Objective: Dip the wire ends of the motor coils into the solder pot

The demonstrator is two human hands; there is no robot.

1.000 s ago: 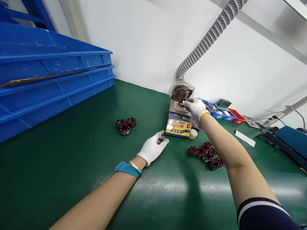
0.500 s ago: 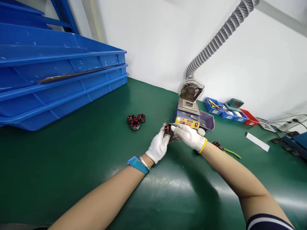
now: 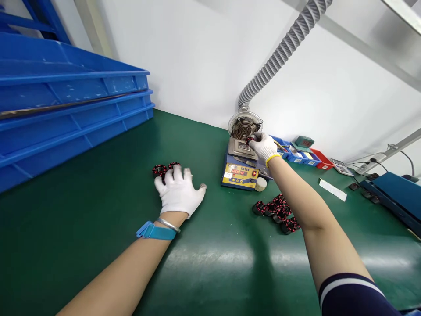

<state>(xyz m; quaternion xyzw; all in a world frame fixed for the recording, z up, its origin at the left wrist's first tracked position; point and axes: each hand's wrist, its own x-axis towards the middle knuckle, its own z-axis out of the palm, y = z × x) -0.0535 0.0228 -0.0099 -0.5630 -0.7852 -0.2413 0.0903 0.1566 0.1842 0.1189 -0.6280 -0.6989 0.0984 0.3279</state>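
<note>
My left hand (image 3: 179,193), in a white glove, lies with fingers spread over a small group of black-and-red wound coils (image 3: 160,169) on the green bench mat (image 3: 98,197). My right hand (image 3: 263,147), also gloved, reaches far forward and pinches one coil (image 3: 250,140) over the top plate of the blue-and-yellow solder pot (image 3: 240,169). A heap of several more coils (image 3: 278,213) lies on the mat under my right forearm.
Stacked blue trays (image 3: 66,109) fill the left side. A grey fume hose with a fan (image 3: 245,125) stands behind the solder pot. Small blue and red bins (image 3: 305,157), a white label strip (image 3: 332,189), a round white tub (image 3: 261,184) and a blue device (image 3: 394,193) lie to the right.
Both hands met at a coil in front of the solder pot, then parted: my left went left to the small coil group, my right returned to the pot top with a coil.
</note>
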